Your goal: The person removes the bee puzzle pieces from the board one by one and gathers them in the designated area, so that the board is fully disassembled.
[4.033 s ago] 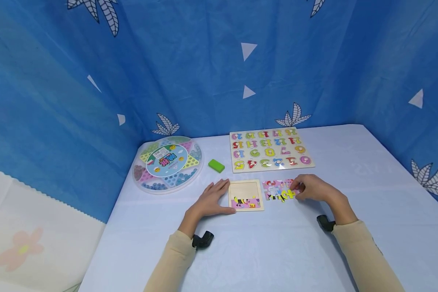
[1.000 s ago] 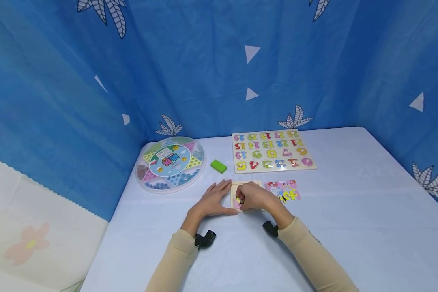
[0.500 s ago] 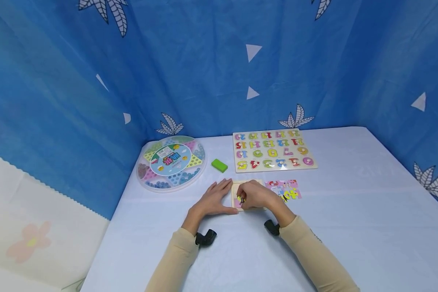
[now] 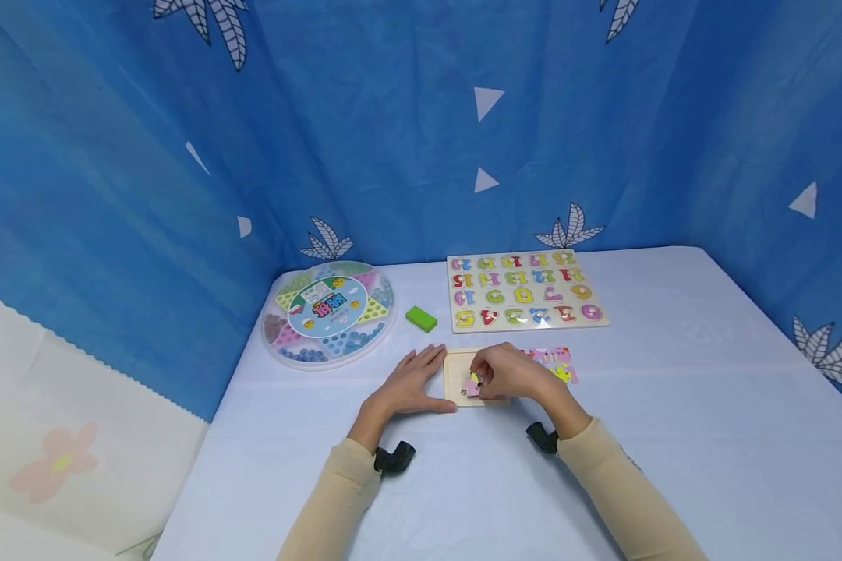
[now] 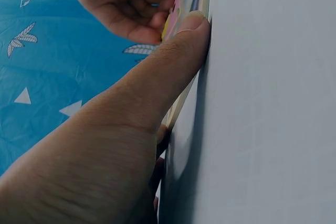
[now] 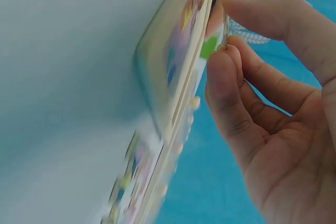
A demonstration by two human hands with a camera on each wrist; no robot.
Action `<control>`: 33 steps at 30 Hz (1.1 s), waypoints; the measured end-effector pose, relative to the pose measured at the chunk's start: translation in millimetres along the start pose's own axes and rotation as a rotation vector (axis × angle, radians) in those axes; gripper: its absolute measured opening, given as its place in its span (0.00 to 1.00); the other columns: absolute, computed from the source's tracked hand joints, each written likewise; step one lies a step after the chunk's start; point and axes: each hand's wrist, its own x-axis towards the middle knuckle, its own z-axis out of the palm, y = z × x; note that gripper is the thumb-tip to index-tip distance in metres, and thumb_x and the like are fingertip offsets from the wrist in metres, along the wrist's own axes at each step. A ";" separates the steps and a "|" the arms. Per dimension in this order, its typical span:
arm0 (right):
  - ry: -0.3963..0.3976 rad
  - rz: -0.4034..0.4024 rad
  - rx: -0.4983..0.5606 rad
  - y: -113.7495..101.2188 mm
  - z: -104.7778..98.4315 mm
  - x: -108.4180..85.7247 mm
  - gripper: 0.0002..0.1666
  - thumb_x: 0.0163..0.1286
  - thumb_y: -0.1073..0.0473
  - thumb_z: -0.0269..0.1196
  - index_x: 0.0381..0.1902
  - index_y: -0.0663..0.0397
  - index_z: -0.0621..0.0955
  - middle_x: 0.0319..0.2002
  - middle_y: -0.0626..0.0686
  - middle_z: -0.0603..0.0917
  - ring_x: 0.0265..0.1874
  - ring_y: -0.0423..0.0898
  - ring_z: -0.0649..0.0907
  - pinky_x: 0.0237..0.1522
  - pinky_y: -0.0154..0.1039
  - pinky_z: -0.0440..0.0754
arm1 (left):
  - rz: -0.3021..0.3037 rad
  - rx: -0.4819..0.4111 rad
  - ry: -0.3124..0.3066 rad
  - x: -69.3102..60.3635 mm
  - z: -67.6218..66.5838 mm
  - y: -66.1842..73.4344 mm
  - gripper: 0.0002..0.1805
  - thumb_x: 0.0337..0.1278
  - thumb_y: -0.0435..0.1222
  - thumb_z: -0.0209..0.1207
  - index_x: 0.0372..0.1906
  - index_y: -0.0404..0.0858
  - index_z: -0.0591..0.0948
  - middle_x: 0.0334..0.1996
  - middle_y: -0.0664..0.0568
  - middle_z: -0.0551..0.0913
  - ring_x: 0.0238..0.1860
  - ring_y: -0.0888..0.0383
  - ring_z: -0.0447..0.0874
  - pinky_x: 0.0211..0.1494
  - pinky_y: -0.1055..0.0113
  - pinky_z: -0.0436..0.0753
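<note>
A small square wooden puzzle tray [image 4: 454, 372] lies on the table, its left part showing bare wood. My left hand [image 4: 408, 386] rests against its left side, fingers spread and straight, thumb on the near corner. Above the tray my right hand [image 4: 512, 372] pinches a pink and yellow jigsaw piece [image 4: 472, 385] between thumb and fingers. In the right wrist view that piece [image 6: 226, 27] appears edge-on, apart from the tray [image 6: 149, 51], whose far part still holds printed pieces. Joined jigsaw pieces [image 4: 560, 366] lie right of the tray, partly hidden by the right hand.
Behind the tray lies a wooden number board [image 4: 526, 292]. A green block [image 4: 421, 319] sits left of it. Farther left is a round marble game box [image 4: 328, 315]. A blue curtain [image 4: 407, 156] backs the white table [image 4: 673, 436].
My right hand came from the joined pieces to the tray, and has now lifted a jigsaw piece and drawn it slightly rightward. The tray's left part has become bare. My left hand stayed put.
</note>
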 end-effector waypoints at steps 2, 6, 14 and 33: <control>0.014 -0.002 0.009 4.5 -3.1 -3.5 0.17 0.51 0.65 0.74 0.41 0.57 0.83 0.28 0.47 0.79 0.28 0.41 0.76 0.32 0.32 0.78 | -0.004 0.003 -0.001 0.0 -0.4 -0.3 0.59 0.45 0.65 0.64 0.78 0.44 0.51 0.79 0.54 0.49 0.80 0.56 0.41 0.82 0.55 0.42; 0.037 0.005 0.024 14.1 -7.8 -11.0 0.18 0.50 0.65 0.75 0.40 0.57 0.83 0.28 0.48 0.79 0.29 0.42 0.76 0.33 0.33 0.78 | -0.001 -0.002 -0.004 -0.6 -1.3 -0.7 0.59 0.46 0.65 0.64 0.78 0.44 0.50 0.79 0.54 0.49 0.80 0.56 0.41 0.82 0.54 0.42; 0.059 0.023 0.014 33.5 -15.8 -27.2 0.18 0.50 0.65 0.75 0.40 0.57 0.83 0.28 0.49 0.78 0.29 0.43 0.75 0.33 0.33 0.78 | -0.001 -0.010 -0.006 -1.1 0.1 -1.4 0.59 0.46 0.65 0.64 0.78 0.45 0.50 0.79 0.55 0.48 0.80 0.57 0.40 0.82 0.55 0.41; 0.032 0.058 0.005 59.9 -19.6 -49.8 0.19 0.49 0.63 0.76 0.40 0.57 0.85 0.29 0.47 0.79 0.31 0.42 0.75 0.31 0.30 0.77 | -0.013 0.001 -0.015 -1.6 -2.0 2.0 0.59 0.46 0.64 0.65 0.78 0.45 0.50 0.79 0.55 0.48 0.80 0.57 0.40 0.82 0.55 0.41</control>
